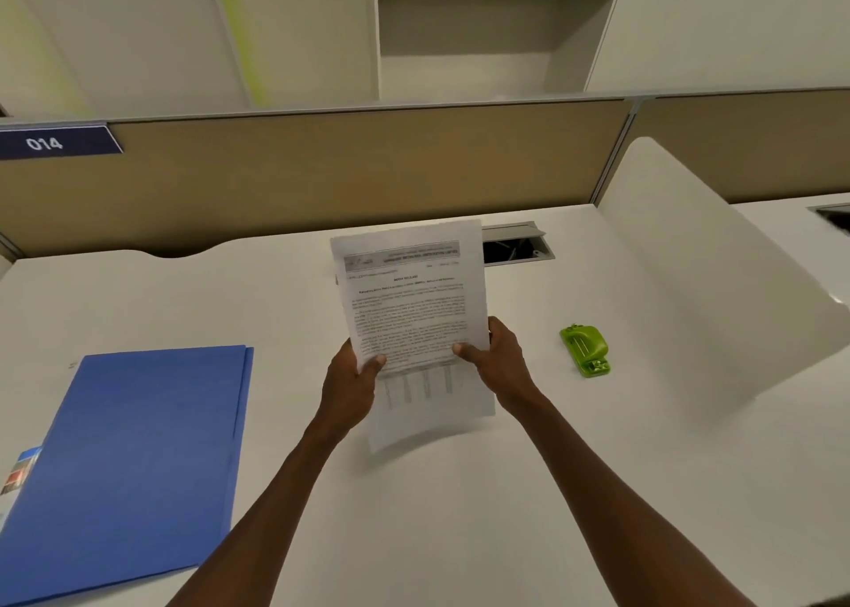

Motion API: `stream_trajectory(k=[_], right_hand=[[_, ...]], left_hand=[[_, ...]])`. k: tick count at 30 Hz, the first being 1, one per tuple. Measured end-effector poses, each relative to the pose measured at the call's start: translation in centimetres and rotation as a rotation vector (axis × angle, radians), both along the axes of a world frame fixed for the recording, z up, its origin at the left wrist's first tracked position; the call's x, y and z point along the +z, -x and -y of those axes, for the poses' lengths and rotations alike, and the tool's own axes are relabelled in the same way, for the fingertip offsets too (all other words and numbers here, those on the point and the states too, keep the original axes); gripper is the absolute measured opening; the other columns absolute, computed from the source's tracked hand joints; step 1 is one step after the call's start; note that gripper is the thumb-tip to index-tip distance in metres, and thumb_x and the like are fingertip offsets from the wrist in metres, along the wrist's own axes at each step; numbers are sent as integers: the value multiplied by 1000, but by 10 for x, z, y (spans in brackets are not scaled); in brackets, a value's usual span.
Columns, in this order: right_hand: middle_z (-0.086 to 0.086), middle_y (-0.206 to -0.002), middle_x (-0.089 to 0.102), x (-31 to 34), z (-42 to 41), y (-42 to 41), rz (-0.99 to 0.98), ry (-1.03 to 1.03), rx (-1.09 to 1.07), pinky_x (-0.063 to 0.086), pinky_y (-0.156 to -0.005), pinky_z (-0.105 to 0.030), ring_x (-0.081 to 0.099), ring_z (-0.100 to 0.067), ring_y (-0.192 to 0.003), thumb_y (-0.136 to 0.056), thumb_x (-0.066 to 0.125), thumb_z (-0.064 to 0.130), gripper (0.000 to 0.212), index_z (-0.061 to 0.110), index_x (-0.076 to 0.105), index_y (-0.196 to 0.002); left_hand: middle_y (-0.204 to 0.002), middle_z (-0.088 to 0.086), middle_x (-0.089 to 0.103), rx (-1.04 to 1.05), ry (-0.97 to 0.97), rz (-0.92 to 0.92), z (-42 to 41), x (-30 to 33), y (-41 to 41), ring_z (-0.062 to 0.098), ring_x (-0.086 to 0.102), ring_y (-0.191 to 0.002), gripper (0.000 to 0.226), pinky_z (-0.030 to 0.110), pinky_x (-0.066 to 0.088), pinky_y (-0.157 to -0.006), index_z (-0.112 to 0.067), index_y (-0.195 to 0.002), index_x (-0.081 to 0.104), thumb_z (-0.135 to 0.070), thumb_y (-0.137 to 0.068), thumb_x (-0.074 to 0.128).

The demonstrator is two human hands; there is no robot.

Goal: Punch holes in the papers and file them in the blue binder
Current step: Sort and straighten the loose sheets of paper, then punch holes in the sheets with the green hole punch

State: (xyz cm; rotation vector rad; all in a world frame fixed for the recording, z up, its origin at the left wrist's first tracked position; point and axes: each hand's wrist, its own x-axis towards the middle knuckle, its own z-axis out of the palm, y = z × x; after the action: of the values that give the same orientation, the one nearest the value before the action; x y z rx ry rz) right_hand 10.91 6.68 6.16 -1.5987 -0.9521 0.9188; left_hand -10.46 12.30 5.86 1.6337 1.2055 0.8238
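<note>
Holding a thin stack of white printed papers (pixel 414 312) upright above the white desk (pixel 460 514), I am gripping it with both bare hands at once. My left hand (pixel 352 385) is pinching the stack's left edge, thumb pressing on the printed front and fingers hidden behind the sheets. My right hand (pixel 499 360) is clamping the right edge the same way, thumb lying across the lower lines of text. The papers are leaning slightly left, their bottom edge hanging free below my thumbs and casting a soft shadow on the desk. The print is too blurred for me to read; a grey header band is showing near the top and a small table near the bottom.

Well off to the left of my left hand, the closed blue plastic binder (pixel 133 459) is lying flat on the desk, with the corner of a colourful leaflet (pixel 20 468) peeking from under its left side. Near my right hand, to its right and apart from it, the small lime-green hole punch (pixel 585 350) is sitting on the desk. Beyond the top of the papers, a grey cable hatch (pixel 515 247) is standing open in the desk surface. A beige partition (pixel 322 174) is running behind the desk, carrying a dark blue sign reading 014 (pixel 55 142) far up to the left.
</note>
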Motion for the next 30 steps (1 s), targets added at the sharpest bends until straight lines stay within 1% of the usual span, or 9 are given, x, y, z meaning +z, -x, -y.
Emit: stream_trajectory(k=[3, 10, 12, 16, 21, 23, 25, 27, 30], right_hand=[[0, -111, 65, 2, 8, -9, 23, 79, -29, 52, -66, -17, 66, -19, -96, -82, 70, 11, 39, 11, 52, -116], [-7, -110, 69, -16, 32, -57, 56, 264, -73, 55, -78, -31, 67, -20, -95, -81, 72, 21, 41, 10, 59, -118], [-10, -109, 69, -20, 38, -84, 193, 307, -170, 51, -86, -31, 65, -22, -97, -84, 70, 25, 39, 7, 62, -117], [-12, -118, 68, -18, 51, -142, 492, 312, -321, 44, -95, -30, 61, -29, -112, -88, 62, 14, 25, 4, 70, -109], [-15, -121, 65, -28, 50, -206, 585, 406, -300, 44, -92, -36, 57, -34, -114, -91, 58, 20, 27, 4, 69, -109], [-18, -102, 69, -32, 44, -218, 622, 423, -254, 44, -78, -33, 61, -37, -98, -91, 57, 21, 22, 5, 72, -89], [-14, -68, 55, -37, 37, -227, 675, 453, -213, 36, -64, -31, 51, -36, -71, -91, 54, 21, 38, 10, 49, -56], [-3, -52, 38, -36, 33, -227, 712, 458, -175, 31, -57, -30, 39, -30, -60, -90, 54, 21, 47, 13, 32, -49], [-1, -47, 37, -39, 30, -227, 671, 470, -164, 28, -51, -31, 38, -26, -54, -86, 57, 21, 44, 11, 37, -48]], left_hand=[[-129, -1, 59, 18, 56, -43, 10, -2, -11, 18, 56, -114, 38, 28, 46, -90, -16, -132, 48, -15, -94, 53], [-130, 1, 58, 7, 174, -59, 37, -21, -49, 15, 55, -107, 37, 29, 45, -87, -18, -130, 46, -16, -94, 54], [-130, 1, 58, 2, 204, -55, 45, -25, -65, 14, 54, -105, 37, 28, 43, -84, -17, -130, 47, -14, -94, 54], [-131, 1, 58, -5, 249, -63, 55, -35, -95, 13, 53, -106, 38, 27, 42, -84, -16, -131, 46, -13, -94, 54], [-132, 3, 57, 0, 316, -74, 60, -50, -135, 14, 54, -106, 38, 27, 44, -85, -14, -131, 46, -14, -94, 54], [-132, 4, 57, -2, 333, -90, 60, -55, -148, 14, 54, -105, 37, 27, 44, -85, -14, -130, 46, -14, -94, 54], [-133, 5, 57, 1, 348, -104, 57, -60, -161, 16, 55, -108, 37, 26, 44, -85, -13, -130, 46, -13, -94, 54], [-133, 5, 56, 5, 362, -110, 56, -64, -171, 20, 55, -114, 37, 26, 44, -86, -13, -130, 45, -13, -94, 54], [-133, 5, 56, 18, 382, -125, 53, -70, -181, 22, 55, -117, 38, 25, 43, -87, -12, -131, 45, -13, -94, 54]])
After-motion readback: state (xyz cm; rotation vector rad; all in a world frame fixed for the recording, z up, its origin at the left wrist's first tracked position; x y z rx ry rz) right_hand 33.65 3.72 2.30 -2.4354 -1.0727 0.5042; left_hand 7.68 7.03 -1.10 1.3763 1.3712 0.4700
